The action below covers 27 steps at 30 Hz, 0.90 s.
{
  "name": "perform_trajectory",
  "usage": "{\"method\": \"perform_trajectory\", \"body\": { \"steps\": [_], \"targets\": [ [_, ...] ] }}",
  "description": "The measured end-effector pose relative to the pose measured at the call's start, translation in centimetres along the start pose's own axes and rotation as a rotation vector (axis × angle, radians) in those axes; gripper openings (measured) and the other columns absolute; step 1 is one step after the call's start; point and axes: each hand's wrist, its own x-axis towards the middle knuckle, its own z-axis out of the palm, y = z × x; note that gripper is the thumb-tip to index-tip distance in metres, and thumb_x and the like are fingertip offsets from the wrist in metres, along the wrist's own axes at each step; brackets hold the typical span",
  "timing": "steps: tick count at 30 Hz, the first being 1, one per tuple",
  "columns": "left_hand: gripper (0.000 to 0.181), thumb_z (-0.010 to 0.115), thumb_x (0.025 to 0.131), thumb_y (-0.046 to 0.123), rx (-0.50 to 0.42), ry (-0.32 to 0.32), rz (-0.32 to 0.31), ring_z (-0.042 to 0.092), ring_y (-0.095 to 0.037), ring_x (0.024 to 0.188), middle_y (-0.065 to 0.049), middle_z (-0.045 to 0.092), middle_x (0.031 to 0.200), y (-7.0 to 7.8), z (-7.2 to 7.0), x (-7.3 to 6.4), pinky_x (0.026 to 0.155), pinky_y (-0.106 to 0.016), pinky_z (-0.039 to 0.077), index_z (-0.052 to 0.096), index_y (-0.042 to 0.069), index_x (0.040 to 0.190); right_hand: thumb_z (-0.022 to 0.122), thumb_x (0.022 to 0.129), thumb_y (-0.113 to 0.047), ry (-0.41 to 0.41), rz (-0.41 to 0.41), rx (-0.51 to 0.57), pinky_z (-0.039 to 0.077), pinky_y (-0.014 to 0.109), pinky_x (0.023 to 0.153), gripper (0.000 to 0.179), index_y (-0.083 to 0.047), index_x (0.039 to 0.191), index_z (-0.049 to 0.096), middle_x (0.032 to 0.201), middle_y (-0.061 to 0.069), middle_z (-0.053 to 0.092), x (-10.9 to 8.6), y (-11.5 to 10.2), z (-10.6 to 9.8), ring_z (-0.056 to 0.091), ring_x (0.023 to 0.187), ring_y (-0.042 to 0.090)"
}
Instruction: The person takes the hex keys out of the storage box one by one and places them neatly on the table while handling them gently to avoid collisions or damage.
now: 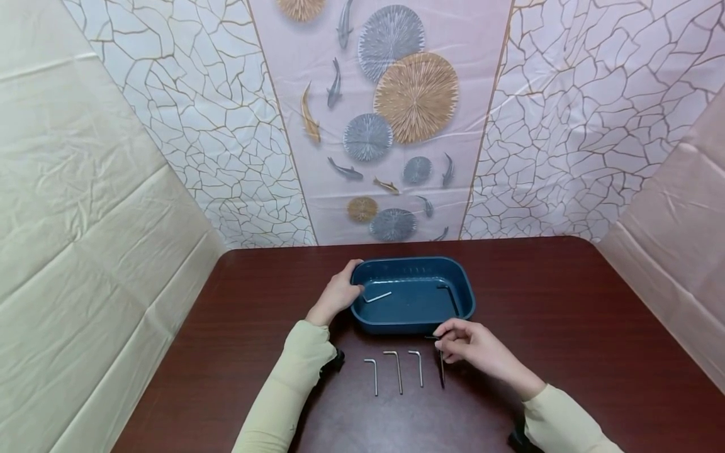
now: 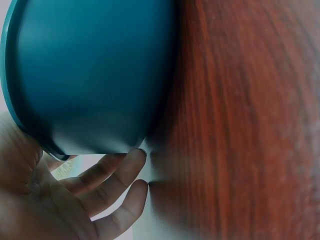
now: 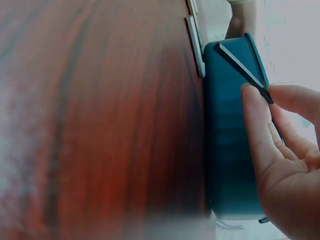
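Observation:
A dark blue rectangular basin point(image 1: 404, 328) stands on the table. At its left end my left hand point(image 1: 337, 294) holds the rim, thumb over the edge and fingers against the outer wall point(image 2: 95, 75). Just off the basin's front right corner, my right hand point(image 1: 472, 345) pinches a dark hex key point(image 3: 240, 67) between thumb and fingertips, its long arm pointing toward me in the head view. Inside the basin lie a silver hex key point(image 1: 378, 297) at the left and a black hex key point(image 1: 452, 301) at the right.
Three silver hex keys lie in a row before the basin: left point(image 1: 376, 377), middle point(image 1: 399, 372) and right point(image 1: 420, 370). The dark red wooden table point(image 1: 544, 296) meets a patterned cloth backdrop point(image 1: 391, 157) behind and pale cloth at both sides.

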Motion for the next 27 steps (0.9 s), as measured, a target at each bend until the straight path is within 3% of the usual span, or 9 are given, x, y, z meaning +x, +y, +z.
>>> {"method": "perform_trajectory", "body": {
  "steps": [11,17,27],
  "targets": [
    [0.058,0.058,0.096,0.011,-0.010,-0.003,-0.003,0.056,-0.029,0.105,-0.013,0.053,0.143,0.1,-0.1,-0.1,0.083,-0.042,0.049,0.041,0.021,0.150,0.060,0.097,0.000,-0.031,0.011,0.033,0.059,0.040,0.072,0.025,0.016,0.117,0.058,0.098,0.026,0.069,-0.1,0.7,0.2,0.068,0.079,0.023],
    [0.057,0.058,0.096,0.010,-0.022,0.001,0.004,0.056,-0.029,0.109,-0.013,0.053,0.144,-0.1,0.1,-0.2,0.088,-0.045,0.050,0.042,0.021,0.150,0.059,0.095,0.002,-0.046,0.055,0.061,0.059,0.039,0.070,0.025,0.016,0.115,0.060,0.097,0.023,0.069,0.1,1.0,0.3,0.067,0.077,0.021],
    [0.057,0.058,0.096,0.010,-0.039,-0.001,0.018,0.056,-0.029,0.110,-0.013,0.053,0.144,-0.1,0.0,-0.2,0.089,-0.046,0.050,0.042,0.020,0.150,0.062,0.093,-0.001,-0.056,0.104,-0.008,0.059,0.037,0.065,0.023,0.013,0.111,0.062,0.088,0.015,0.069,0.4,1.2,0.5,0.067,0.072,0.022]
  ]
}}
